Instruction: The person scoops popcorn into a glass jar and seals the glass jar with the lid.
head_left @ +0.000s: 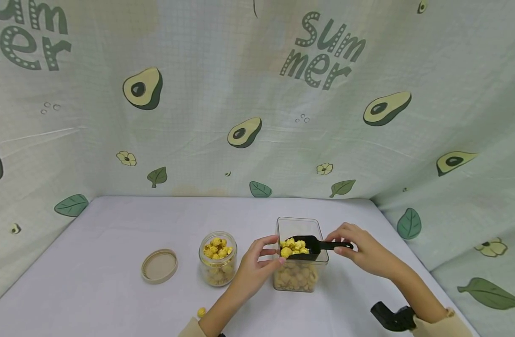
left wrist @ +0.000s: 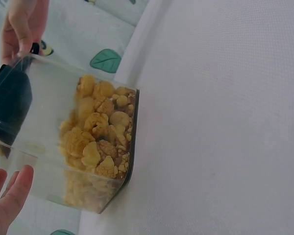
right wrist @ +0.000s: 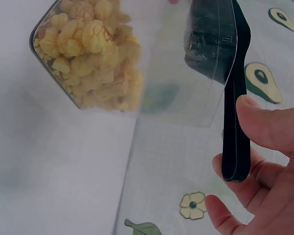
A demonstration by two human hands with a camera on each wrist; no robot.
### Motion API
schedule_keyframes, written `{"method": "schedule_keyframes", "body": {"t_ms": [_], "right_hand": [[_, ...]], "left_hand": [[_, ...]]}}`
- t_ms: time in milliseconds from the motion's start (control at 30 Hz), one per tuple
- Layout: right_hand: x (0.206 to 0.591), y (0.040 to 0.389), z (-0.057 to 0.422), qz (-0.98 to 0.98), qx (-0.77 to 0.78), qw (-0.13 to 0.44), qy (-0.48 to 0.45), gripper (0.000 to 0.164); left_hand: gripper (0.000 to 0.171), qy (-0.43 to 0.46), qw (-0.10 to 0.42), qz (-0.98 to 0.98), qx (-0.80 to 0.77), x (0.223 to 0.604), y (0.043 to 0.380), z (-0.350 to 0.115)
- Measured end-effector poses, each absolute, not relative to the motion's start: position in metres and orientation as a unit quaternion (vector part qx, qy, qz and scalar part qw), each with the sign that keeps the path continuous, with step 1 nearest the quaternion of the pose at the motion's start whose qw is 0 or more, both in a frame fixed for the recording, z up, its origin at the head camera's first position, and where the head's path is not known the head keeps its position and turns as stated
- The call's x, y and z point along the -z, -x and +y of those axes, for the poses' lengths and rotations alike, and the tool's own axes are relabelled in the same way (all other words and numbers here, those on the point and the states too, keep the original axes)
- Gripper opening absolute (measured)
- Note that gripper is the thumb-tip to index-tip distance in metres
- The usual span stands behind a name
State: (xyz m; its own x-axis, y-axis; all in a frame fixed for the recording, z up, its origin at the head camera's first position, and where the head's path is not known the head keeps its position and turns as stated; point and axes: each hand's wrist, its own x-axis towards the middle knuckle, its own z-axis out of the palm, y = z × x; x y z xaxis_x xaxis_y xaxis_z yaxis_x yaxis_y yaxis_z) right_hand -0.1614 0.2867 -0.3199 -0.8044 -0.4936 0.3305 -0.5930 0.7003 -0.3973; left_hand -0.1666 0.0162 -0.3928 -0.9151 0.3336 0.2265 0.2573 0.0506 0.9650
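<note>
Black scoop (head_left: 313, 245), loaded with popcorn (head_left: 293, 246), is pinched by its handle in the right hand (head_left: 359, 245), at the mouth of the clear container (head_left: 298, 227). Left hand (head_left: 255, 265) fingers are spread wide beside the container; contact can't be told. Popcorn-filled jar (head_left: 217, 265) is set further left.

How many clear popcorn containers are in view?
2: the round jar, left of the left hand, and the square tub, between that hand and the right hand.
</note>
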Motion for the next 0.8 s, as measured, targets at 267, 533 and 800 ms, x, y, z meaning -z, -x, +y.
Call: {"method": "schedule_keyframes", "body": {"t_ms": [267, 533, 800], "right_hand": [[0.3244, 0.1622, 0.2892, -0.906, -0.257, 0.124, -0.314, 0.027], [0.3252, 0.1618, 0.2861, -0.903, -0.257, 0.121, -0.323, 0.024], [0.3265, 0.1599, 0.2872, -0.901, -0.276, 0.116, -0.314, 0.025]], "left_hand": [[0.050, -0.205, 0.028, 0.723, -0.659, 0.3930, 0.1671, 0.0159], [0.049, -0.202, 0.031, 0.724, -0.659, 0.3921, 0.1665, 0.0158], [0.049, -0.204, 0.028, 0.729, -0.653, 0.3919, 0.1671, 0.0155]]}}
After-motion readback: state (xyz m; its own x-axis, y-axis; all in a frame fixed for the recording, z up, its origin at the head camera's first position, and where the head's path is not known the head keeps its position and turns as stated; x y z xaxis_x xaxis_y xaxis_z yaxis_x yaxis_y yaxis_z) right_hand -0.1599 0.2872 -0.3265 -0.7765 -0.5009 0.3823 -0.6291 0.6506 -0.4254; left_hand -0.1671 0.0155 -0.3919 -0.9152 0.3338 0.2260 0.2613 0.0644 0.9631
